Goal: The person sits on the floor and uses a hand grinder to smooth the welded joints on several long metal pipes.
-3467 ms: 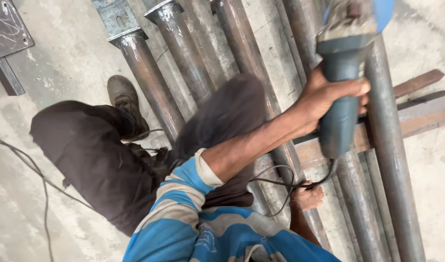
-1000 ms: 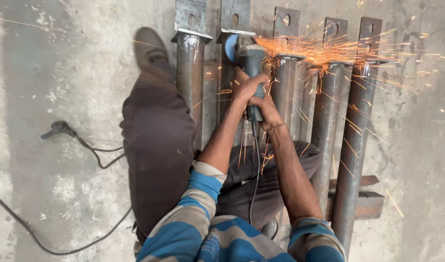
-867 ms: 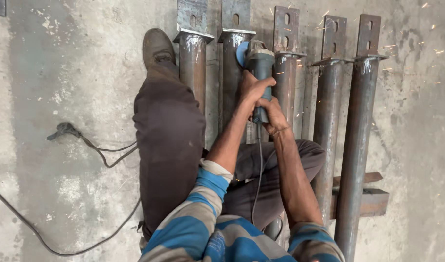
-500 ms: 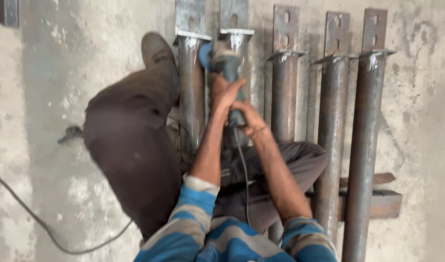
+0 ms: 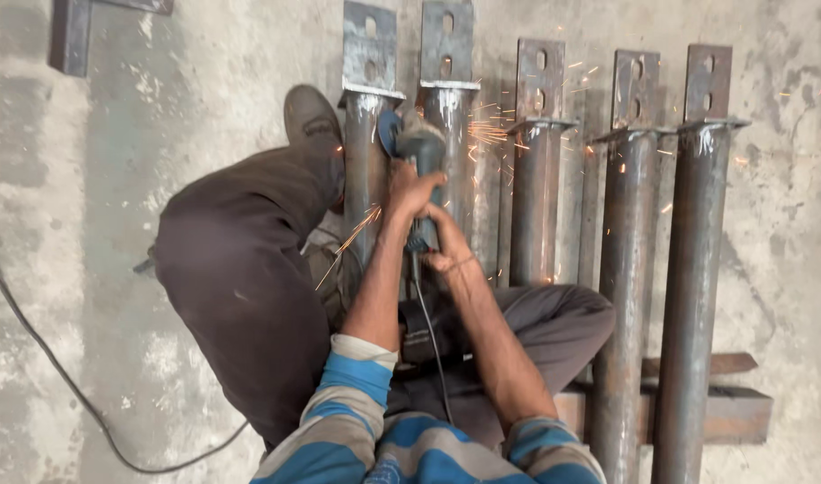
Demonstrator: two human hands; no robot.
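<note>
Concrete floor [image 5: 141, 161], five steel posts [image 5: 625, 251] lying side by side. Left hand [image 5: 410, 190] and right hand [image 5: 446, 246] both clench the angle grinder [image 5: 419, 157], sparks flying.

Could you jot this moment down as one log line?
hands: left and right grip grinder | disc: at second pipe top | sparks: flying right | pipes: five, side by side on floor

A rough grey concrete floor [image 5: 88, 269], stained and patchy, is seen throughout. Five rusty steel pipes [image 5: 625, 269] with slotted end plates are laid side by side on it, their near ends raised on a steel crossbar [image 5: 742, 414]. A black cable [image 5: 43, 358] is trailed across the floor at left. A dark steel bracket [image 5: 70, 36] is noted at upper left.
</note>
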